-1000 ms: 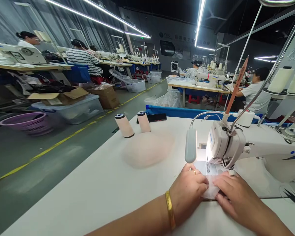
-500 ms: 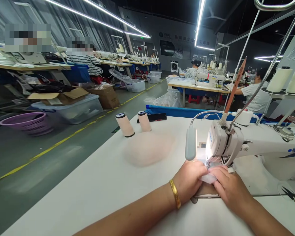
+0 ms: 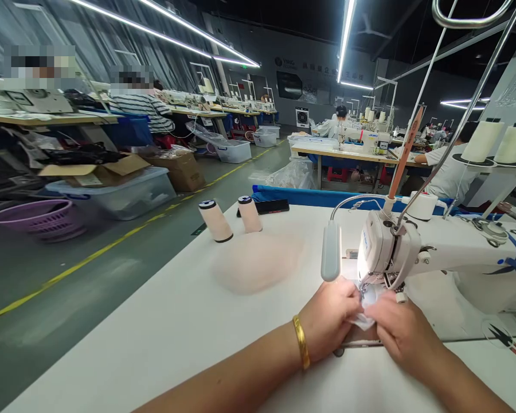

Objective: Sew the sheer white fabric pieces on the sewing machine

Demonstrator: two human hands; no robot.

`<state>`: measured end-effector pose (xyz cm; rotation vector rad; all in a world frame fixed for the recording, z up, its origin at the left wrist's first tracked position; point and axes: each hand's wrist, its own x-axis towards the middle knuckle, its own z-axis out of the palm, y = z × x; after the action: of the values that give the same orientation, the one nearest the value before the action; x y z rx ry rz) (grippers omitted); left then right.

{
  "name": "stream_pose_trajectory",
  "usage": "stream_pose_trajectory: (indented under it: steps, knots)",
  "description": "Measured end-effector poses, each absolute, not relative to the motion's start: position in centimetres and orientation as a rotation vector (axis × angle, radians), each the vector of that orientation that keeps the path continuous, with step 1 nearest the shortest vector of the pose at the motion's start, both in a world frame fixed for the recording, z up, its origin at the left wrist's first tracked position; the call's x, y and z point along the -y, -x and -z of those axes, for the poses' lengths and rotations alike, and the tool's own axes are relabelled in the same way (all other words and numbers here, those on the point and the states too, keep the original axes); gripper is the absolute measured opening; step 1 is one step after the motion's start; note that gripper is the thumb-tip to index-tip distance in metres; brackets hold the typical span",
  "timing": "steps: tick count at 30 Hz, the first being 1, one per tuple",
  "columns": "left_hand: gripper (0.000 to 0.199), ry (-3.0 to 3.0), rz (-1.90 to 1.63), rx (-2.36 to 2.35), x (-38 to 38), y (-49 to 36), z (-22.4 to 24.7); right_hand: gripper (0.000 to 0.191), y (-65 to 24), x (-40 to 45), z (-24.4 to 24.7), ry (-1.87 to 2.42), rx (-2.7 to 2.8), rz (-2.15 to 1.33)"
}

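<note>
A lit white sewing machine (image 3: 372,244) stands over a small piece of thin white fabric (image 3: 363,322) under its needle area. My left hand (image 3: 332,310), with a gold bangle (image 3: 301,342) on the wrist, is closed on the fabric's left side, close to the presser foot. From the right, my right hand (image 3: 406,328) has its fingers curled at the fabric's edge, slightly blurred; thumb and forefinger appear pinched on it. The fingertips partly hide the fabric. A grey lamp (image 3: 331,252) hangs just above my left hand.
Two peach thread cones (image 3: 215,221) and a black phone (image 3: 270,207) lie at the white table's (image 3: 189,332) back edge. Red-handled thread snips (image 3: 513,346) rest at the right. Thread cones (image 3: 481,142) stand behind the machine. Co-workers sit at other machines beyond.
My right hand has drawn slightly back from the needle, its fingers more curled, and more white fabric shows between the hands. My left hand stays beside the presser foot. The view has shifted slightly.
</note>
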<state>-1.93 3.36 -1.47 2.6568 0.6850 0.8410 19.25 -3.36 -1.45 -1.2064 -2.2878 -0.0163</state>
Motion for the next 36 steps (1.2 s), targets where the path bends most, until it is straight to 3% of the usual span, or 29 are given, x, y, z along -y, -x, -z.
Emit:
stream_pose_trajectory:
  steps: [5,23,36]
  knots:
    - [0.018,-2.76,-0.883,-0.485,-1.6,2.7,1.9,0.025,-19.4,4.8,1.0,1.098,2.413,-0.028]
    - [0.022,-2.848,-0.794,-0.616,-3.2,2.7,2.3,0.035,-19.6,3.7,1.7,1.321,2.426,0.007]
    - [0.02,-2.896,-0.859,-0.476,-3.2,2.9,2.1,0.043,-19.5,3.9,1.4,1.207,2.433,0.072]
